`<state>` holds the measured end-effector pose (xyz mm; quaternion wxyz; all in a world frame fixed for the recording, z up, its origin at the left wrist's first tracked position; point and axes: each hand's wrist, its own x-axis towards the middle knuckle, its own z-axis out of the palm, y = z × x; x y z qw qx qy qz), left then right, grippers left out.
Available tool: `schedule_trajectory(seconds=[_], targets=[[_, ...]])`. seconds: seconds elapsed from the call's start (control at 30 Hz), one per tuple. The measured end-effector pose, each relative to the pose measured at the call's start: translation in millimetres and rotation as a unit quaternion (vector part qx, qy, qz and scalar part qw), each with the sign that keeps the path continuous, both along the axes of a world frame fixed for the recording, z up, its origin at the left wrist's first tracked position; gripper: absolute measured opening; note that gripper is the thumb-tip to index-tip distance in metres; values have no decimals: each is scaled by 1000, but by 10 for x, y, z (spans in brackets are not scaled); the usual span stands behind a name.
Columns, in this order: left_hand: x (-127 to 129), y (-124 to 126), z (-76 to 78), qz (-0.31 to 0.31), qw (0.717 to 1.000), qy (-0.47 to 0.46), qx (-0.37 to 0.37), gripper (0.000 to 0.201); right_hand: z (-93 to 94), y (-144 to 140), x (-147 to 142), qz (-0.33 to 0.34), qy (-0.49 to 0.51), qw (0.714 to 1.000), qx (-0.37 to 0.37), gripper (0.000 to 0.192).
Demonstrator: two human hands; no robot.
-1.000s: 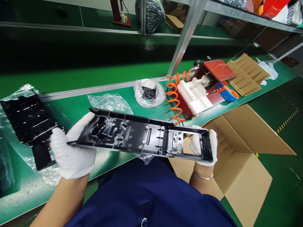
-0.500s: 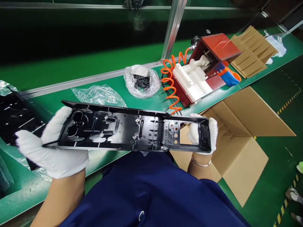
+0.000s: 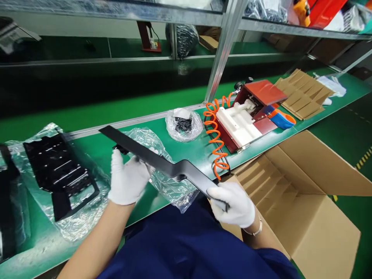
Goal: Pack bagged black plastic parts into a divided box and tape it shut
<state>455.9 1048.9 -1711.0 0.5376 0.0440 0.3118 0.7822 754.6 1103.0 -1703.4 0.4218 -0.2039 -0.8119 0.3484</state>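
A long black plastic housing (image 3: 162, 164) with a step in its length is held up in front of me, tilted and turned edge-on, so its ribbed inside is hidden. Gripping its lower end is my right hand (image 3: 232, 203), in a white glove, with the fingers wrapped over the edge. My left hand (image 3: 128, 178), also gloved, is closed on the upper half from below, and its fingertips partly show beyond the edge. To the left, a similar black housing (image 3: 64, 170) lies ribbed side up on clear plastic wrap. A clear bag (image 3: 174, 190) lies beneath the held part.
On the green bench stand a bag of small black pieces (image 3: 183, 124), a coiled orange hose (image 3: 213, 135) and a red box-shaped fixture (image 3: 263, 93) with a white bed. An open cardboard box (image 3: 325, 228) is at my right. Cardboard dividers (image 3: 305, 95) lie farther back.
The housing has turned from showing its ribbed inside to edge-on, its left end now raised. My left hand has moved right, from the end to beneath the part. My view has tilted up.
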Motion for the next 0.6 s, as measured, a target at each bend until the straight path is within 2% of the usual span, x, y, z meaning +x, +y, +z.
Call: schedule_trajectory(seconds=[0.07, 0.13, 0.2, 0.27, 0.4, 0.6], targets=[[114, 7, 85, 26, 995, 95, 7, 50, -23, 23, -78, -43, 50, 994, -91, 28], [212, -3, 205, 72, 968, 234, 50, 38, -86, 64, -125, -72, 134, 962, -225, 31], [260, -19, 333, 120, 929, 342, 79, 40, -162, 101, -157, -47, 196, 922, -330, 32], [258, -37, 447, 150, 900, 398, 95, 46, -227, 110, -193, -17, 220, 889, -401, 32], [182, -69, 578, 169, 870, 447, 123, 44, -292, 46, -280, 6, 245, 853, -461, 26], [93, -90, 556, 175, 856, 469, 131, 45, -297, -11, -328, 27, 252, 844, -472, 19]])
